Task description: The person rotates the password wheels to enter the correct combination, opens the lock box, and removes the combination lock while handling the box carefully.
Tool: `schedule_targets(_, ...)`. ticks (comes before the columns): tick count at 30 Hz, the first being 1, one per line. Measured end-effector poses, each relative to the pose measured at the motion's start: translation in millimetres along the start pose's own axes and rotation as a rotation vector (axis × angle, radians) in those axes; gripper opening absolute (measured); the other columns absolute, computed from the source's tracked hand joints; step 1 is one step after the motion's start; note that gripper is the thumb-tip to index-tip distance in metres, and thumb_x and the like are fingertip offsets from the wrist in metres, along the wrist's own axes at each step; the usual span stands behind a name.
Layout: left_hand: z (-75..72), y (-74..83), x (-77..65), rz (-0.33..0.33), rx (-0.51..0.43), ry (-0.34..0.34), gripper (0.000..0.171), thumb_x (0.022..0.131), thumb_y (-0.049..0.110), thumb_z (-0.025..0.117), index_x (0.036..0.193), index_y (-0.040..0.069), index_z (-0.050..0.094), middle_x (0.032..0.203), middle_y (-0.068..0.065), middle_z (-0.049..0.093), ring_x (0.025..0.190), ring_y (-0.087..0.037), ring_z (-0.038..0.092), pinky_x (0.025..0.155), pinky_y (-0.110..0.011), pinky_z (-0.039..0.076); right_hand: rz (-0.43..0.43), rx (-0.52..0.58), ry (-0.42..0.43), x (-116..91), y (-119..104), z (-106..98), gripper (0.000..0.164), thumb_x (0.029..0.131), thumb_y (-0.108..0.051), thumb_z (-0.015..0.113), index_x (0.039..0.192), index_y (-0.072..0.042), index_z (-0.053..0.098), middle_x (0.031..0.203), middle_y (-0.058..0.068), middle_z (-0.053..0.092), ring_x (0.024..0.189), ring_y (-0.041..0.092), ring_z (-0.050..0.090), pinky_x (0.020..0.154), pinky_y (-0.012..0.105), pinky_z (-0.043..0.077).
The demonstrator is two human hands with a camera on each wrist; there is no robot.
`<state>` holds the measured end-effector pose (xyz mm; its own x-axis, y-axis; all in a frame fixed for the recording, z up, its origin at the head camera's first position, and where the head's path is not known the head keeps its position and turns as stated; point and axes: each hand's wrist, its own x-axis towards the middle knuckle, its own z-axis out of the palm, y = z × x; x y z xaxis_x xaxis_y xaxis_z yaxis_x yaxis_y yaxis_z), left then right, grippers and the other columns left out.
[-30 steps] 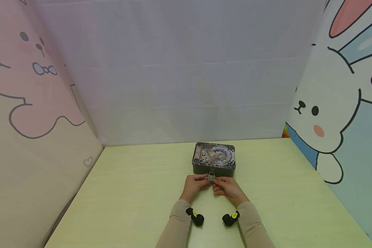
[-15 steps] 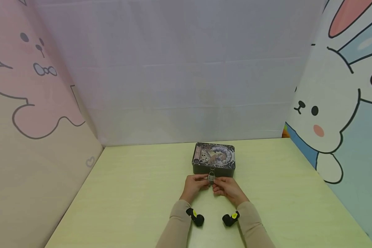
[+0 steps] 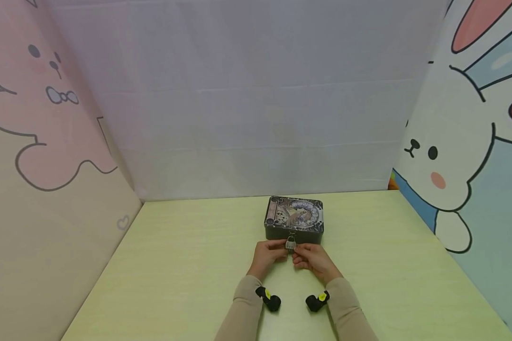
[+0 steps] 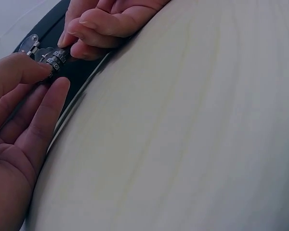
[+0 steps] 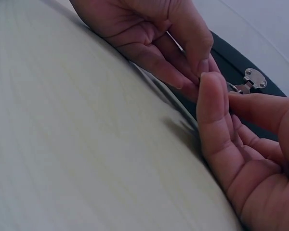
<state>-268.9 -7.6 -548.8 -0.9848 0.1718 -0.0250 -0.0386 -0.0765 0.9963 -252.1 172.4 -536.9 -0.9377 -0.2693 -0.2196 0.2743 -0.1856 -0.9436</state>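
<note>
So, a small silver padlock (image 3: 291, 243) is hung at the front of a dark, decorated tin (image 3: 294, 219), right by the hasp (image 5: 254, 79). In the left wrist view a row of dark wheels (image 4: 57, 59) with pale characters can be made out on it, though they're too small to be read. Whether it's latched can't be told.

As for the hands, the padlock is caught right between them: one side is pinched by the left hand (image 3: 265, 258), the other by the right hand (image 3: 317, 260), so neither is idle. In the right wrist view it's mostly hidden behind fingers.

As a guess, the wheels are being set or checked here; which hand is doing any turning can't be made out. For the next move, the padlock probably needs to be held steady from one side while a single wheel is nudged from the other. A wheel could easily be overshot, tbh, with that much fingertip over it.

The tin looks closed. Further out, the forearms are covered by beige sleeves (image 3: 244, 303), a small black camera (image 3: 273, 302) is worn at each wrist, and it's all set on a pale bench (image 3: 179, 265), backed by a plain white sheet (image 3: 260, 104).
</note>
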Motion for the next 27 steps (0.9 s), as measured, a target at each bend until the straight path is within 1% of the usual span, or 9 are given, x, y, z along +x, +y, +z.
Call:
schedule_targets(3,0.1,4.1,-2.3,0.004,-0.006,-0.007,0.032,0.083,-0.012,0.07,0.115,-0.012,0.068,0.102,-0.025,0.071,0.081,-0.018,0.071,0.07,-0.032,0.062,0.002,-0.003,0.007,0,0,0,0.017,0.103,-0.005,0.052,0.105,0.011,0.058,0.082,0.006,0.064,0.068,0.01,0.065,0.062,0.023,0.059)
schedule_targets(7,1.6,19.9,-12.1,0.013,-0.019,-0.021,0.031,0.084,-0.012,0.07,0.115,-0.014,0.068,0.101,-0.026,0.071,0.083,-0.019,0.071,0.071,-0.032,0.062,0.002,-0.012,0.003,1,1,-1,0.02,0.104,-0.005,0.051,0.109,0.013,0.056,0.083,0.005,0.064,0.068,0.01,0.065,0.063,0.023,0.059)
schedule_targets(10,2.0,25.2,-16.1,0.034,-0.016,-0.029,0.032,0.083,-0.012,0.07,0.115,-0.015,0.067,0.1,-0.026,0.071,0.084,-0.022,0.072,0.071,-0.034,0.062,0.0,-0.013,0.0,1,1,-1,0.02,0.104,-0.005,0.05,0.11,0.013,0.056,0.083,0.006,0.064,0.068,0.01,0.065,0.063,0.023,0.059)
schedule_targets(14,1.7,24.6,-15.2,0.045,-0.006,-0.032,0.031,0.083,-0.012,0.071,0.115,-0.014,0.067,0.099,-0.026,0.071,0.085,-0.025,0.072,0.072,-0.036,0.062,0.002,-0.008,0.005,1,1,-1,0.018,0.104,-0.004,0.05,0.109,0.012,0.056,0.083,0.006,0.064,0.068,0.01,0.065,0.063,0.023,0.059)
schedule_targets(16,1.9,26.0,-15.4,0.037,-0.005,-0.029,0.031,0.084,-0.012,0.071,0.114,-0.014,0.068,0.099,-0.026,0.071,0.084,-0.026,0.072,0.072,-0.035,0.062,-0.001,-0.006,0.003,1,1,-1,0.018,0.104,-0.004,0.05,0.109,0.012,0.056,0.083,0.006,0.064,0.068,0.01,0.065,0.063,0.023,0.059)
schedule_targets(18,2.2,26.6,-15.4,0.03,-0.003,-0.024,0.03,0.084,-0.012,0.071,0.114,-0.014,0.068,0.099,-0.026,0.071,0.084,-0.025,0.072,0.072,-0.034,0.062,0.0,-0.005,0.002,1,1,-1,0.019,0.104,-0.004,0.05,0.109,0.013,0.056,0.084,0.006,0.064,0.068,0.01,0.065,0.063,0.023,0.059)
schedule_targets(27,2.8,27.1,-17.1,0.036,0.012,-0.018,0.03,0.084,-0.01,0.072,0.114,-0.014,0.068,0.098,-0.026,0.071,0.082,-0.022,0.072,0.071,-0.033,0.062,0.003,-0.005,0.0,-1,-1,0,0.02,0.103,-0.004,0.051,0.11,0.014,0.056,0.083,0.006,0.064,0.068,0.01,0.065,0.062,0.022,0.059)
